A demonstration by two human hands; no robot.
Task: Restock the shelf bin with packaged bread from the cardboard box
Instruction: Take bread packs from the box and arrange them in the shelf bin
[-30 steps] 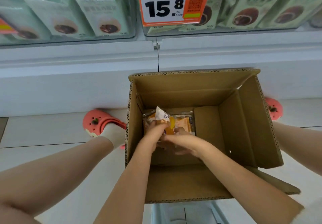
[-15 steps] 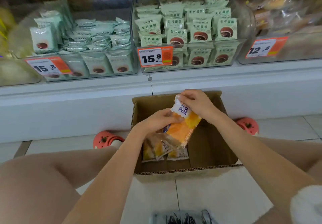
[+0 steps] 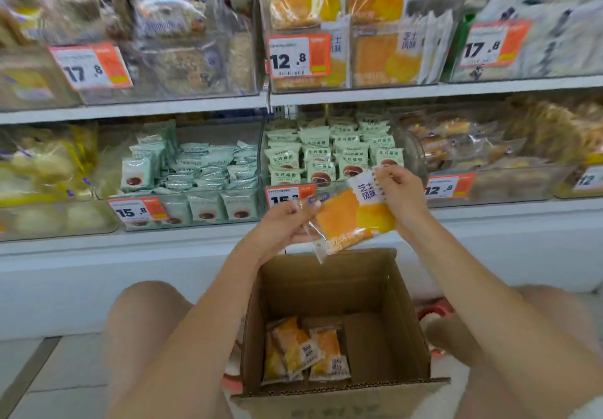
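Both hands hold one bread pack (image 3: 350,219) up above the box (image 3: 404,330). The left hand (image 3: 287,222) pinches its bottom end and the right hand (image 3: 399,190) pinches the top. It is not in the bin (image 3: 342,56) yet. More packs (image 3: 306,351) wait in the box.

Bread packet (image 3: 350,219) pinched between both hands: glossy crinkled plastic film, clear at edges. Cardboard box (image 3: 403,333) below the grip: matt brown corrugated card, rough fluted edge. Packets (image 3: 305,351) inside: shiny film. Shelf bin (image 3: 346,59) above the grip: clear glossy plastic. Price tags (image 3: 298,55): smooth paper.
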